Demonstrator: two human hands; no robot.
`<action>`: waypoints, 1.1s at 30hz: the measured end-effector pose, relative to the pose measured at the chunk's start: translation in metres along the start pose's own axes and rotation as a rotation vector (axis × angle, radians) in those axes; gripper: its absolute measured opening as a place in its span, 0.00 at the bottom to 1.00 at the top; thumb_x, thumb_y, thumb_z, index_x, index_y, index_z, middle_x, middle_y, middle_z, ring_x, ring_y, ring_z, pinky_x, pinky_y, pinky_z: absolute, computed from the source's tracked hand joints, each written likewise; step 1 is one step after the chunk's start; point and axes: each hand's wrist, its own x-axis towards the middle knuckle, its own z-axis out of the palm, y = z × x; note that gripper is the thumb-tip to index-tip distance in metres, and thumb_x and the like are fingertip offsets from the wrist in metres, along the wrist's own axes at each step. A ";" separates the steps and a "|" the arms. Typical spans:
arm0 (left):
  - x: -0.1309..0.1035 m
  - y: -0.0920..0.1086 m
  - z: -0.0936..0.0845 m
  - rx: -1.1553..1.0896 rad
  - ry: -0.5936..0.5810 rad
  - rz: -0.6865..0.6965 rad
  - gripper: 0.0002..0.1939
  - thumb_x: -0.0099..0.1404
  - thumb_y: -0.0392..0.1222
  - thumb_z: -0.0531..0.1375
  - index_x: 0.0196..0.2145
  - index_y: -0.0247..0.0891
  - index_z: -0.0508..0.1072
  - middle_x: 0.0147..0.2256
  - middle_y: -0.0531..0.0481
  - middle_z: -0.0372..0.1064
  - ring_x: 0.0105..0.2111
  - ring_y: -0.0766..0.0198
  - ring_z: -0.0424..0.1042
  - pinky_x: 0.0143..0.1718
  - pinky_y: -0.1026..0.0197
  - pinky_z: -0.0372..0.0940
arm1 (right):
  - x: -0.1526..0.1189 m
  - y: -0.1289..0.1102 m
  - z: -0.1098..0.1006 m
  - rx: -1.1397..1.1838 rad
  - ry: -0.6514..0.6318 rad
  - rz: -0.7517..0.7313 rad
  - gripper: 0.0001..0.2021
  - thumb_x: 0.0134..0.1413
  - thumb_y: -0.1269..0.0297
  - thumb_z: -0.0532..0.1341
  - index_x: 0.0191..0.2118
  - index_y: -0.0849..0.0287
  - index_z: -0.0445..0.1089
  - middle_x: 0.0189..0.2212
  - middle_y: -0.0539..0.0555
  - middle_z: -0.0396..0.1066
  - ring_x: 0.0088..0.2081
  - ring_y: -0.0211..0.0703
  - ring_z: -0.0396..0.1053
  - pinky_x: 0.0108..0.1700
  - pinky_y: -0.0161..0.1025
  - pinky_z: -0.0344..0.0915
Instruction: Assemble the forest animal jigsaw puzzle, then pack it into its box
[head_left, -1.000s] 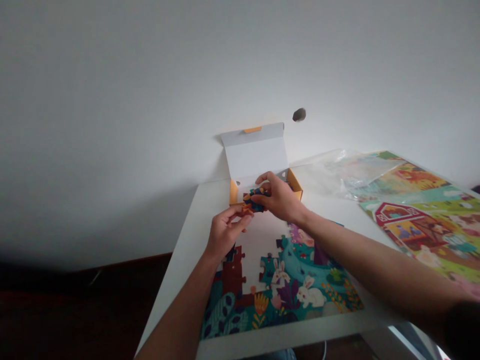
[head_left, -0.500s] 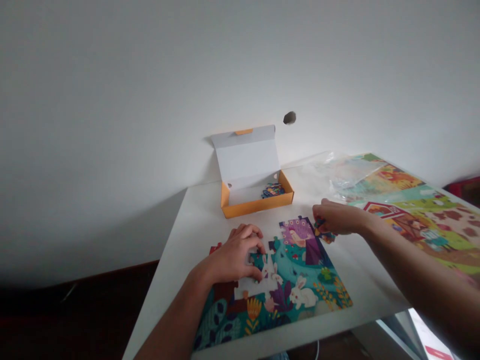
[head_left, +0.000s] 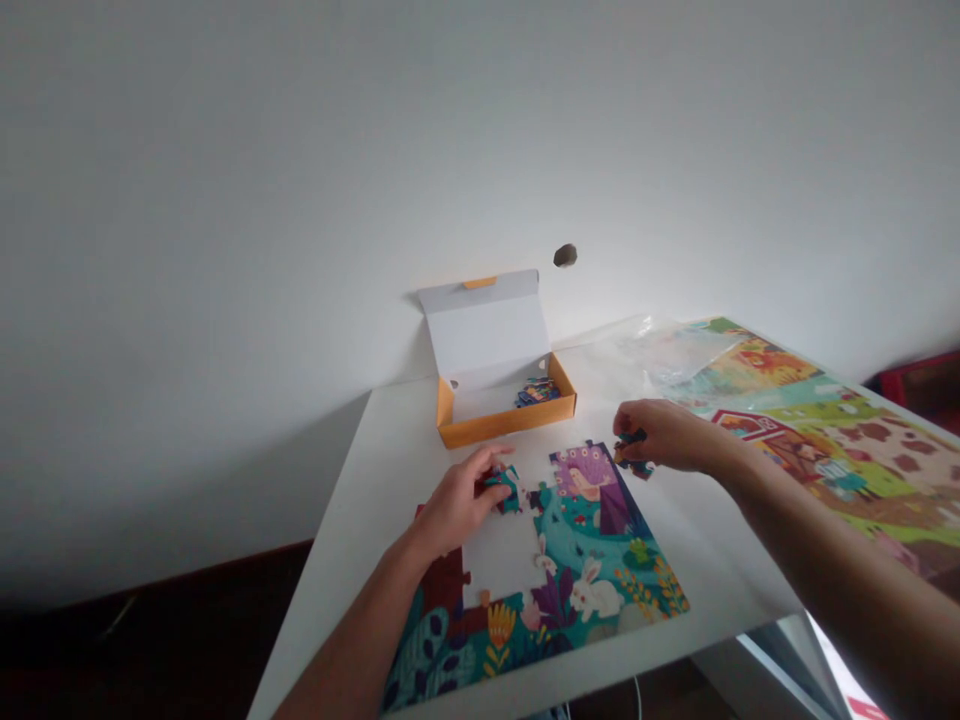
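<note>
A partly joined jigsaw puzzle (head_left: pixel 600 560) with rabbits, plants and a purple tent lies on the white table. Over its upper left part, my left hand (head_left: pixel 466 505) pinches a teal puzzle piece (head_left: pixel 510 488) between thumb and fingers. White table shows through a gap in the picture below that hand. Just off the puzzle's upper right corner, my right hand (head_left: pixel 649 435) is closed on several dark puzzle pieces (head_left: pixel 636 462); part of them is hidden by the fingers.
An orange box (head_left: pixel 510 425) with its white lid raised stands behind the puzzle, holding loose puzzle pieces (head_left: pixel 538 391). Clear plastic wrapping (head_left: pixel 660 355) lies at the back right, partly over a colourful farm picture (head_left: pixel 862 450). A white wall (head_left: pixel 300 200) rises behind the table (head_left: pixel 360 480).
My left hand has lifted the teal piece with the white rabbit away from the puzzle's gap, moving slightly up and left. My right hand keeps its pieces near the same corner.
</note>
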 end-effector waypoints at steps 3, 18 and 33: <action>0.006 -0.004 0.001 -0.119 0.133 -0.025 0.19 0.61 0.43 0.62 0.49 0.35 0.71 0.37 0.46 0.75 0.32 0.61 0.75 0.35 0.59 0.70 | 0.013 -0.034 0.016 0.379 -0.016 -0.225 0.13 0.48 0.68 0.66 0.42 0.59 0.70 0.38 0.55 0.76 0.36 0.41 0.74 0.35 0.35 0.66; -0.005 -0.002 -0.048 0.370 0.057 0.121 0.15 0.55 0.51 0.69 0.35 0.38 0.78 0.35 0.48 0.74 0.37 0.60 0.71 0.40 0.61 0.65 | 0.091 -0.090 0.057 0.551 0.436 -0.410 0.09 0.62 0.66 0.57 0.48 0.57 0.65 0.39 0.55 0.78 0.37 0.42 0.74 0.40 0.38 0.69; 0.002 -0.033 -0.052 0.494 0.110 0.162 0.20 0.65 0.51 0.56 0.21 0.37 0.70 0.23 0.52 0.65 0.26 0.65 0.65 0.30 0.63 0.59 | 0.008 -0.088 0.088 -0.223 0.362 -0.158 0.25 0.62 0.52 0.57 0.59 0.61 0.65 0.64 0.68 0.55 0.65 0.67 0.50 0.62 0.63 0.47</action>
